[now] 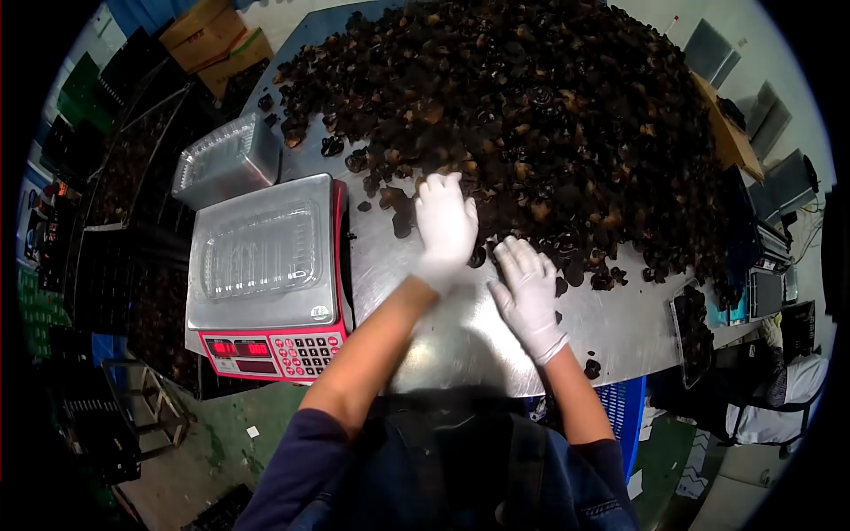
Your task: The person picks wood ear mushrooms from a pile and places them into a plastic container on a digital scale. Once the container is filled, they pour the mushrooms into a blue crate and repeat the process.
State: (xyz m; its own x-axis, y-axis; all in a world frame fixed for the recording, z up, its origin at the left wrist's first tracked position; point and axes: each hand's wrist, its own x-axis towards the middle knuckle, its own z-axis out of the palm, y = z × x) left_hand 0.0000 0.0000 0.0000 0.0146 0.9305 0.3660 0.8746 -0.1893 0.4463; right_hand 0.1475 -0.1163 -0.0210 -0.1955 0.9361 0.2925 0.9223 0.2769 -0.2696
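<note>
My left hand (445, 221), in a white glove, reaches to the near edge of a large heap of dark brown wood ear mushrooms (531, 115). Its fingers bend down onto the mushrooms, with the thumb apart; the fingertips are partly hidden and the wrist is blurred. Lower and to the right, my gloved right hand (529, 296) rests beside the heap's edge, fingers stretched forward and thumb out. I see nothing held in it. Left of my hands stands a red digital scale (270, 352) bearing a clear plastic tray (261, 250).
A stack of clear plastic trays (228, 159) stands behind the scale on the metal table (443, 354). Near the right corner is a clear tray of mushrooms (692, 332). A blue crate (630, 416) sits below the table edge. Cardboard boxes (208, 40) are at the back left.
</note>
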